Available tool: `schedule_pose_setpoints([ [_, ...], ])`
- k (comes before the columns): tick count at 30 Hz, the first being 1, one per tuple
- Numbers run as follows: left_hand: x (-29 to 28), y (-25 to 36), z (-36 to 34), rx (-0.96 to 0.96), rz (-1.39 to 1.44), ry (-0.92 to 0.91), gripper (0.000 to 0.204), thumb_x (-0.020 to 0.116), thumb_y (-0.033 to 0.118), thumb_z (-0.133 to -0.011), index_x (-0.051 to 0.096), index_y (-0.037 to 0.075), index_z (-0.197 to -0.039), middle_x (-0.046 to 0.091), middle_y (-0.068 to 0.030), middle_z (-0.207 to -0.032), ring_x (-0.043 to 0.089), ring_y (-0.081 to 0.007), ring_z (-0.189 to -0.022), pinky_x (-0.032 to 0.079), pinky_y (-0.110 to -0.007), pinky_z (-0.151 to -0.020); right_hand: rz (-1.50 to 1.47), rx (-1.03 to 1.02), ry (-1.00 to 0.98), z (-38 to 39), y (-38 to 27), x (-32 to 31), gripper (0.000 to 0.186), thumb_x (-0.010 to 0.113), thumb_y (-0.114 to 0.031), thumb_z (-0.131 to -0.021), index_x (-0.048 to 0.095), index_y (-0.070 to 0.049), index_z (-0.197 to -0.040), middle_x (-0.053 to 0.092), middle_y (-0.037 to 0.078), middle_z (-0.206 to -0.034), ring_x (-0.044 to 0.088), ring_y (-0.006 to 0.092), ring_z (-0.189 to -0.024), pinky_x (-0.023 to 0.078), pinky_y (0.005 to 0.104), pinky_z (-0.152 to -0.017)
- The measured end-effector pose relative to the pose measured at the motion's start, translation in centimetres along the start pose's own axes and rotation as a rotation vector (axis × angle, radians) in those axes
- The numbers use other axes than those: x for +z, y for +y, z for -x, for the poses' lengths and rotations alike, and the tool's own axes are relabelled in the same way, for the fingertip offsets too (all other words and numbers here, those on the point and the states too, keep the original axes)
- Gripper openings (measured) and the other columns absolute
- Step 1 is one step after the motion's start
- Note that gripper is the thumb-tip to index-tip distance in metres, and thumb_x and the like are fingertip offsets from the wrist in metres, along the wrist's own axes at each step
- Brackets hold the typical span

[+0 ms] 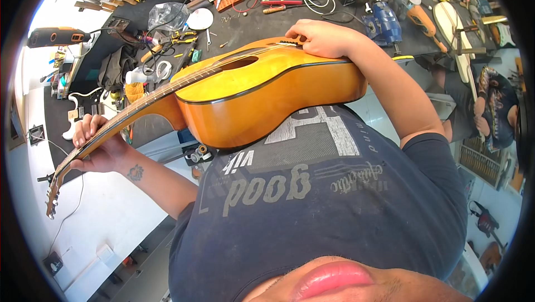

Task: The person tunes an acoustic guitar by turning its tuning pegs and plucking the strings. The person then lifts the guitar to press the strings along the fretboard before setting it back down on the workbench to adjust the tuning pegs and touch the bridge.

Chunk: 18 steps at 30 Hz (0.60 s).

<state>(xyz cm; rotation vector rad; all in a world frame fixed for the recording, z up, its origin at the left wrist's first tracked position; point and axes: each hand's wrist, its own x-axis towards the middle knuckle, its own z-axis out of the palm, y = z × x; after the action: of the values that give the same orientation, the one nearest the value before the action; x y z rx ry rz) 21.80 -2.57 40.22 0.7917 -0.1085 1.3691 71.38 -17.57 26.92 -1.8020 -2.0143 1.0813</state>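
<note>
Left hand [108, 150] closed around guitar neck [140, 106], right hand [330, 39] at bridge [290, 43], its grip unclear

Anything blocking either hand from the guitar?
Nothing visible. The left hand already grips the guitar's neck near the headstock, and the right hand is on the body by the bridge, with no object showing in between.
</note>
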Motion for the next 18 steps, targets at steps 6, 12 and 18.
schedule_pose_setpoints([
  [6,0.43,-0.04,0.41,0.034,-0.010,0.047,0.042,0.092,0.034,-0.069,0.059,0.010,-0.078,0.053,0.0004,-0.078,0.049,-0.0156,-0.079,0.043,-0.029,-0.076,-0.014,-0.132,0.108,0.18,-0.31,0.04,0.042,0.055,-0.001,-0.088,0.062,0.000,-0.129,0.062,0.015,-0.125,0.060,0.0308,-0.119,0.048,0.0389,-0.105],
  [12,0.75,-0.24,0.63,0.042,0.001,0.071,0.042,0.091,0.032,-0.067,0.058,0.010,-0.078,0.052,0.0006,-0.077,0.048,-0.0160,-0.078,0.043,-0.029,-0.074,-0.023,-0.102,0.082,0.24,-0.17,0.56,0.040,0.054,-0.001,-0.087,0.065,-0.001,-0.126,0.064,0.015,-0.121,0.060,0.0321,-0.119,0.048,0.0399,-0.104],
  [18,0.84,-0.10,0.77,0.060,-0.009,0.108,0.042,0.093,0.028,-0.063,0.058,0.009,-0.077,0.052,0.0003,-0.075,0.048,-0.0158,-0.078,0.042,-0.028,-0.073,0.021,-0.149,0.093,0.08,-0.12,0.82,0.040,0.054,0.001,-0.085,0.067,-0.001,-0.123,0.064,0.016,-0.119,0.060,0.0328,-0.118,0.048,0.0406,-0.104],
])
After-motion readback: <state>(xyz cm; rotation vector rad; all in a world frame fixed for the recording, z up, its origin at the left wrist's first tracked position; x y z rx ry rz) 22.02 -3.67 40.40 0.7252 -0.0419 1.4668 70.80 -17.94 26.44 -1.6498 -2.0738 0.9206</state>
